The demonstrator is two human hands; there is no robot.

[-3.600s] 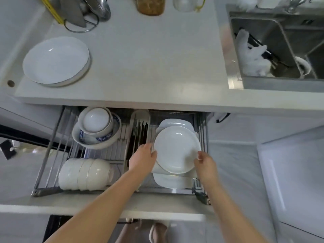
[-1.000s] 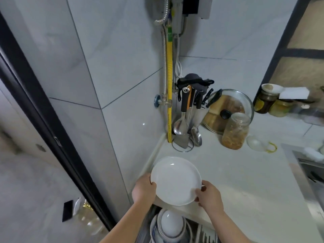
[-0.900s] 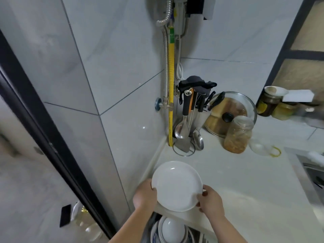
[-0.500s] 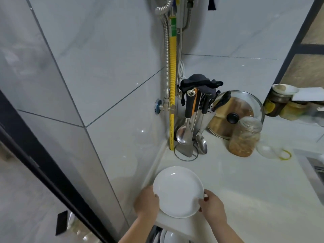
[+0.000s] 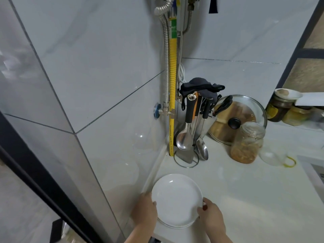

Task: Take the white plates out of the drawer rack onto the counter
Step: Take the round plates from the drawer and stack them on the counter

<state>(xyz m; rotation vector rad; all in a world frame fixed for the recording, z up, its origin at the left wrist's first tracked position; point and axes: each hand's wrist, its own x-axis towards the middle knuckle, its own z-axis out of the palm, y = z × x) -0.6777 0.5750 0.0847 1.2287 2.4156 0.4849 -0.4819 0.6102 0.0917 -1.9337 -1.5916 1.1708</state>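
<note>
A white plate (image 5: 176, 199) sits low over the white counter (image 5: 245, 199) near its left corner, on top of another white plate whose rim (image 5: 175, 226) shows just below it. My left hand (image 5: 145, 210) grips the top plate's left edge. My right hand (image 5: 209, 214) grips its right edge. The drawer rack is out of view below the counter's front edge.
A utensil stand (image 5: 191, 130) with ladles and a spatula stands in the back corner by a yellow hose (image 5: 172, 85). Beside it are a glass lid (image 5: 238, 118), a jar (image 5: 247, 142) and a clear cup (image 5: 273, 155). The tiled wall (image 5: 105, 85) runs along the left.
Both hands lifted the plate out of the drawer rack, carried it to the counter's left corner and lowered it onto the plate lying there. The camera tilted up from the drawer.
</note>
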